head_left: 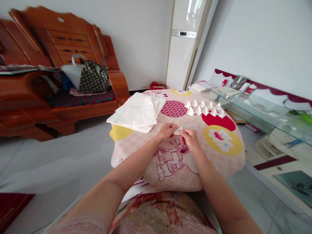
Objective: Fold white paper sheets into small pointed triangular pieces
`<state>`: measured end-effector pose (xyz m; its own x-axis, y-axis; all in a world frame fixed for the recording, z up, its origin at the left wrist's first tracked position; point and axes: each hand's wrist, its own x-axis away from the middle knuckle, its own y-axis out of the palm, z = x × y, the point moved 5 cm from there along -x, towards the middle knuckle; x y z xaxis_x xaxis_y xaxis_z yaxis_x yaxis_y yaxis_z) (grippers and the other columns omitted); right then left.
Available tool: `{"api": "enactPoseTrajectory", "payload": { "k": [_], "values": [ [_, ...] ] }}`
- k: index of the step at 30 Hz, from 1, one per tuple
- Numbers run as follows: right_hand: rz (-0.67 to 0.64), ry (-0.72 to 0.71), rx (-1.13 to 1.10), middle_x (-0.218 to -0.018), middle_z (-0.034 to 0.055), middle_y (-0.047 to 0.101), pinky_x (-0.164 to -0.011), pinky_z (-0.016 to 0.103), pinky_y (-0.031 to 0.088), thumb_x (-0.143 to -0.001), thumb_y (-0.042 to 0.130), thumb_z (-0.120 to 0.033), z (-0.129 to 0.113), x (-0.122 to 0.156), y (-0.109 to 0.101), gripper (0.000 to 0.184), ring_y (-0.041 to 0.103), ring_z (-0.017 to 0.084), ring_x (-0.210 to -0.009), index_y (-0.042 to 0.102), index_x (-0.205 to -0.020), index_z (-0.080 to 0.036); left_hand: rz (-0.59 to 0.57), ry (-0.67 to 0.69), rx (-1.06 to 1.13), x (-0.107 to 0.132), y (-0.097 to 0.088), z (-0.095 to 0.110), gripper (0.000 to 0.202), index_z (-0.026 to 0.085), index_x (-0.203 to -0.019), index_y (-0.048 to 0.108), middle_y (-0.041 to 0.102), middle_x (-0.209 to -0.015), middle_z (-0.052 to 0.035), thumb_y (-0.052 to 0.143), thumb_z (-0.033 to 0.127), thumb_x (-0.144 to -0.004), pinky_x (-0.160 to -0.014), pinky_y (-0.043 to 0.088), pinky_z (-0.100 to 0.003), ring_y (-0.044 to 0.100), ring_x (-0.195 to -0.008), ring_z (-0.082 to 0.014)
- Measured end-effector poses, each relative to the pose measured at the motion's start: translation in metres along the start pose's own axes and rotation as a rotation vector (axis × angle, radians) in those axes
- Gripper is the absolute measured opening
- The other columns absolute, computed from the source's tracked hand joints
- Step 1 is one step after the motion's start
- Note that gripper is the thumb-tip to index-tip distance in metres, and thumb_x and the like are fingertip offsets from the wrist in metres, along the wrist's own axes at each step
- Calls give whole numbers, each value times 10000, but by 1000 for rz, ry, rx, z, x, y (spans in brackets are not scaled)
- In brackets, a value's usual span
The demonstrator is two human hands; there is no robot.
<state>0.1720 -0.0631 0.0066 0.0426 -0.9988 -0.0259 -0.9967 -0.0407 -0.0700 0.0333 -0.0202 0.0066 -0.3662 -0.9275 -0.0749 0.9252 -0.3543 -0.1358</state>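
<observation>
Between my two hands is a small piece of folded white paper [178,130], held just above the cloth-covered table. My left hand [168,130] pinches its left side. The fingers of my right hand [188,137] are closed on its right side. Beyond my right hand, several small white folded-paper shapes [205,109] with pointed tops stand in rows. A pile of white paper sheets [136,112], some with faint print, lies to the left past my left hand.
A patterned cloth [175,164] covers the round table. Close by on the right stands a glass shelf [268,112] holding papers and small items. To the left is a wooden sofa [90,112] with a dotted bag [94,77] on it. A tall white cabinet-like appliance [181,55] stands behind.
</observation>
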Motion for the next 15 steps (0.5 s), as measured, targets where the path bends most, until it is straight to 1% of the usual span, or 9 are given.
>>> {"api": "enactPoseTrajectory", "payload": {
  "k": [2,5,9,12,15],
  "values": [
    [41,-2,-34,-452,-33,546,-294,196,296,-737,707,-536,-1,0,-2,382,444,87,-306,561,-598,-211,-49,-48,48,1,4,-4,530,193,-643,602,549,-520,9,668,677,-850,-470,341,-245,493,-459,-115],
    [56,-5,-67,-426,-42,522,-289,199,287,-735,707,-525,-2,0,-3,370,421,86,-293,565,-602,-211,-46,-86,79,0,5,-7,543,198,-603,590,529,-505,18,741,686,-787,-463,300,-244,446,-440,-97],
    [20,-7,-80,-399,-42,511,-289,202,282,-738,713,-525,-1,0,-1,360,423,93,-288,609,-629,-198,7,-98,18,-2,2,-9,586,196,-551,561,485,-467,25,747,707,-767,-449,226,-248,359,-402,-75],
    [28,-16,-83,-391,-40,511,-290,202,283,-736,714,-525,-1,-1,-2,362,418,93,-285,608,-624,-198,22,-109,-9,-2,0,-10,604,198,-558,542,495,-472,26,726,735,-765,-442,226,-241,363,-400,-74],
    [67,-29,-100,-374,-45,494,-283,204,270,-719,717,-506,-1,-2,-4,347,395,89,-273,602,-606,-198,-10,-104,-40,-1,1,-9,610,197,-568,538,495,-476,30,690,747,-783,-445,239,-238,379,-409,-81]
  ]
}}
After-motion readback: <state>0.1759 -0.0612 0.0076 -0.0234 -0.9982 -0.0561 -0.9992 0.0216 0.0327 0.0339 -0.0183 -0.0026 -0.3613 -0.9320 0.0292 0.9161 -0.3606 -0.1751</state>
